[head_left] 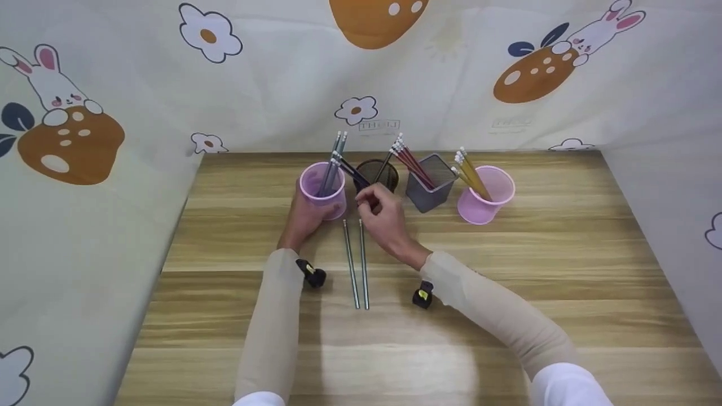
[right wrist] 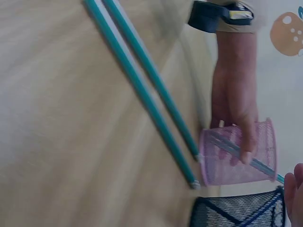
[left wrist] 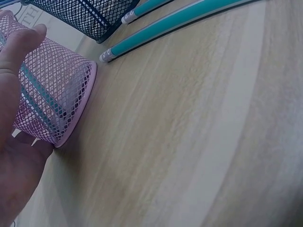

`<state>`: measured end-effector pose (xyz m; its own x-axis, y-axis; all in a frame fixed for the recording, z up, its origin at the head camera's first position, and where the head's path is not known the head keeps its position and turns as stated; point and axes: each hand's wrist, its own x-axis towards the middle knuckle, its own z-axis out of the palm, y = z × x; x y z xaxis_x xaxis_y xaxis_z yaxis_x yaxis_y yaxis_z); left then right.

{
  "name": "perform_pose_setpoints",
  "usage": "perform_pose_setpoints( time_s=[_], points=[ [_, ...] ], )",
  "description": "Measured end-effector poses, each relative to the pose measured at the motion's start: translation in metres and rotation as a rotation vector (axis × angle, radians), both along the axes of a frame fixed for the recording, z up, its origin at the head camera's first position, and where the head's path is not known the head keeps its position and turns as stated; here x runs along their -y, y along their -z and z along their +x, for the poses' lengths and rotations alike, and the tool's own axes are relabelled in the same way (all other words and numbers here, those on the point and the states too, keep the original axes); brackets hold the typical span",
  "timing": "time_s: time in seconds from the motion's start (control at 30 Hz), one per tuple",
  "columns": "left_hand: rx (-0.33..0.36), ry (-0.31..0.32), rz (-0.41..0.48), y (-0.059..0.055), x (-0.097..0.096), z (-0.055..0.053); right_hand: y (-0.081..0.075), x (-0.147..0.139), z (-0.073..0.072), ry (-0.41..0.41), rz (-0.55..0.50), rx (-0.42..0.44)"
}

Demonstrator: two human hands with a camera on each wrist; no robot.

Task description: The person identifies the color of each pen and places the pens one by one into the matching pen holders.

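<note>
My left hand grips a pink mesh pencil cup from its left side, thumb across the front. Teal pencils with white erasers lean inside it; the left wrist view shows them through the mesh. My right hand hovers in front of a dark round mesh cup, its fingers loosely bent with no pencil visible in them. Only its fingertips show in the right wrist view. Black pencils lean left out of the dark cup. Two teal pencils lie side by side on the table.
Right of the dark cup stands a grey square mesh holder with red pencils. Beyond it is another pink cup holding yellow pencils. A patterned cloth backdrop rises behind the wooden table.
</note>
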<state>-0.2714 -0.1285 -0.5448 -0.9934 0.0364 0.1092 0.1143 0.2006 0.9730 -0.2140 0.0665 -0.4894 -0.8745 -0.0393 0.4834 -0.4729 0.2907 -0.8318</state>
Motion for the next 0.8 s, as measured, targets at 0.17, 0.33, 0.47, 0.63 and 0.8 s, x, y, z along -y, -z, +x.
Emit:
perform_pose_setpoints(
  time_s=[0.17,0.33,0.47,0.63,0.8],
  points=[
    [-0.005,0.015,0.028,-0.02,-0.004,0.009,0.017,-0.001,0.005,0.009,0.138,0.126],
    [0.006,0.002,0.003,-0.015,-0.003,0.006,0.027,0.0,0.009,0.023,0.268,0.207],
    [0.019,-0.012,0.002,-0.006,-0.002,0.0,0.031,0.001,0.013,0.038,0.38,0.306],
    [0.02,-0.023,0.015,-0.005,-0.001,0.002,0.034,0.002,0.015,-0.008,0.458,0.402],
    [0.022,-0.03,0.0,-0.003,-0.002,0.003,0.033,0.001,0.015,-0.045,0.499,0.433]
  ],
)
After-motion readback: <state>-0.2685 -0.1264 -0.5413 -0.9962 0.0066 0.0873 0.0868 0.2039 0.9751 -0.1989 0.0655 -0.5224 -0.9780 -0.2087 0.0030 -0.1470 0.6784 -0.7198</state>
